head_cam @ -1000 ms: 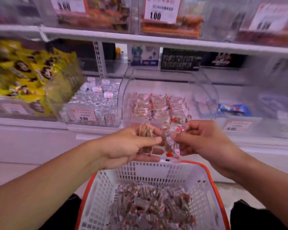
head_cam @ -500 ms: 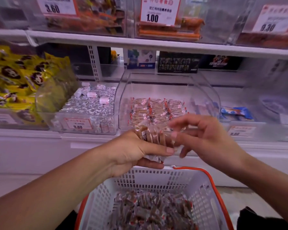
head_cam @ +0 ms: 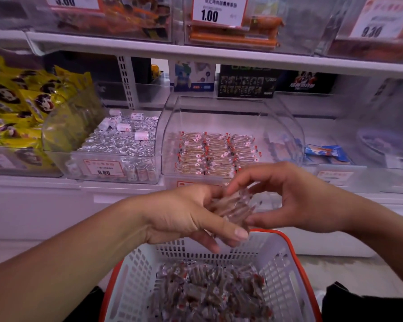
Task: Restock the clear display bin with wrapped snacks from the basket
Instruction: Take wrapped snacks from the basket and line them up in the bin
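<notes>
Head view, two hands (head_cam: 186, 214) (head_cam: 296, 201) pinching one snack bundle (head_cam: 233, 205), one basket (head_cam: 286, 263)

White shelving (head_cam: 219, 55) spans the frame; price tag (head_cam: 219, 10) at top centre; pale floor (head_cam: 349, 273) lower right.

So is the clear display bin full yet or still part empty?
Part empty. The clear display bin holds neat rows of wrapped snacks only low across its floor; above them the walls show bare space.
</notes>
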`<act>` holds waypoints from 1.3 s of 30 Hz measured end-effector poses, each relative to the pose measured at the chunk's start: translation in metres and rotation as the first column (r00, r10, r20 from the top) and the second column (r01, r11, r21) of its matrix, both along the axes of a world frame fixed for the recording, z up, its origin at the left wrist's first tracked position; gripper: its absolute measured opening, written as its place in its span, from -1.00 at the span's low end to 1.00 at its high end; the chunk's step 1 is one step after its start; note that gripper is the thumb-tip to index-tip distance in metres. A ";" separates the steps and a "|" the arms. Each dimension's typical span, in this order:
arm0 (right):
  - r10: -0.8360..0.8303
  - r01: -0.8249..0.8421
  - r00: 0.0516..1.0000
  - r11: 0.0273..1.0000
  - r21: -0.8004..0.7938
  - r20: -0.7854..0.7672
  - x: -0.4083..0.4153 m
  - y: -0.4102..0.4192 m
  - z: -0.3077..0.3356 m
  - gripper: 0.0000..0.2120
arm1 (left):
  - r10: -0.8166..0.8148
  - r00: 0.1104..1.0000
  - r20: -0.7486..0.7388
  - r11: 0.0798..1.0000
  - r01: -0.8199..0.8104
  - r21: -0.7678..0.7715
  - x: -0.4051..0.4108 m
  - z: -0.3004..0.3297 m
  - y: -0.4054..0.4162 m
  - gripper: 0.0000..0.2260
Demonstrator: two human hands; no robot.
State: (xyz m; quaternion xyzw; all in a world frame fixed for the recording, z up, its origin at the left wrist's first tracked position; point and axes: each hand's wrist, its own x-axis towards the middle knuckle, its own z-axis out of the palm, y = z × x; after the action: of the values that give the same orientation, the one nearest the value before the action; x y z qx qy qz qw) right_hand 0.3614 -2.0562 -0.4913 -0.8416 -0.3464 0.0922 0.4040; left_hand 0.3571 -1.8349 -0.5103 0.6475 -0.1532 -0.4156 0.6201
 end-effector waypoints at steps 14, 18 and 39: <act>-0.062 0.145 0.929 0.967 -0.207 0.364 0.028 0.005 0.046 -0.66 | 0.348 0.927 0.140 0.927 -0.318 -0.198 0.025 0.015 -0.032 -0.33; -0.190 0.281 0.931 0.919 -0.278 0.313 0.066 -0.011 0.070 -0.72 | 0.477 0.664 0.576 0.853 -0.509 -0.119 0.046 0.017 -0.021 -0.47; -0.092 0.346 0.934 0.467 -0.814 0.345 0.121 0.010 -0.023 -0.51 | 0.279 0.426 0.861 0.852 -0.523 -0.017 0.059 -0.012 -0.005 -0.89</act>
State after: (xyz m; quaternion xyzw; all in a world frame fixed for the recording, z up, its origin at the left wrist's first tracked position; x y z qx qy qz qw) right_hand 0.4821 -2.0459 -0.5145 -0.9713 -0.1897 0.0919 -0.1106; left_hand 0.4163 -1.8394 -0.5222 0.8553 -0.2166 0.0926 0.4615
